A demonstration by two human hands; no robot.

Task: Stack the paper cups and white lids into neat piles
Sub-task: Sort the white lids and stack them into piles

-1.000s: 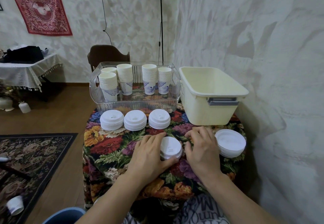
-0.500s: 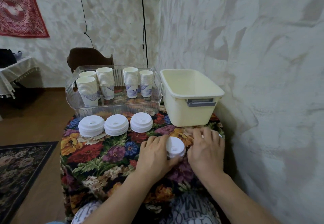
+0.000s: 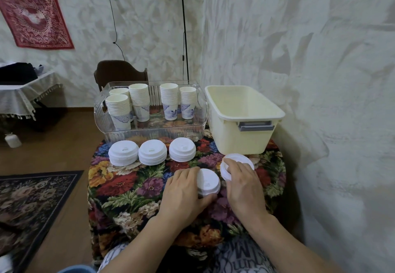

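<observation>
Left hand [image 3: 183, 191] cups a small stack of white round plastic lids [image 3: 208, 181] (thumb underneath); just right of that stack, right hand [image 3: 241, 178] grips another white lid pile [image 3: 237, 158].

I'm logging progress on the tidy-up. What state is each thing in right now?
cup stacks: upright, nested, inside clear bin
three lid piles: neat, in a row
small lid pile: gripped by left hand
loose lids: slanted, held by right hand
cream tub: no contents visible
</observation>
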